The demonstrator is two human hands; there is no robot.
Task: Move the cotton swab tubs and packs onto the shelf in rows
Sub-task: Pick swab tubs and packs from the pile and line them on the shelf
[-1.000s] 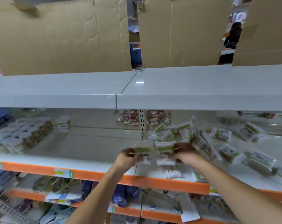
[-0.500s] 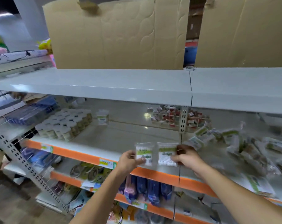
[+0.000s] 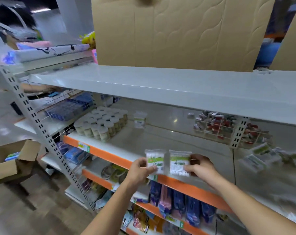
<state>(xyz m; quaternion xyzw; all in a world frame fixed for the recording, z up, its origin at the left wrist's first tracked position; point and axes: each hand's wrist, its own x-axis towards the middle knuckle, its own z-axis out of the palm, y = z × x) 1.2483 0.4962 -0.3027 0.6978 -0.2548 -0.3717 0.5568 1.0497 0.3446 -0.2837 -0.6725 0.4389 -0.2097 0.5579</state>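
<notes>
Fingers (image 3: 152, 168) of the left hand (image 3: 140, 170) pinch the lower left edge of one cotton swab pack (image 3: 155, 161), while the right hand (image 3: 200, 167) grips a second pack (image 3: 180, 163) by its right side. Both packs are held upright, side by side and nearly touching, above the orange front edge of the middle shelf (image 3: 137, 143). At the shelf's left end, a block of cotton swab tubs (image 3: 101, 122) stands in tidy rows, and a single pack (image 3: 140, 119) stands upright just beside them, toward the back. On the right, loose packs (image 3: 262, 156) lie in a blurred, jumbled heap. A cardboard sheet (image 3: 177, 33) rises behind the bare top shelf (image 3: 160, 82).
</notes>
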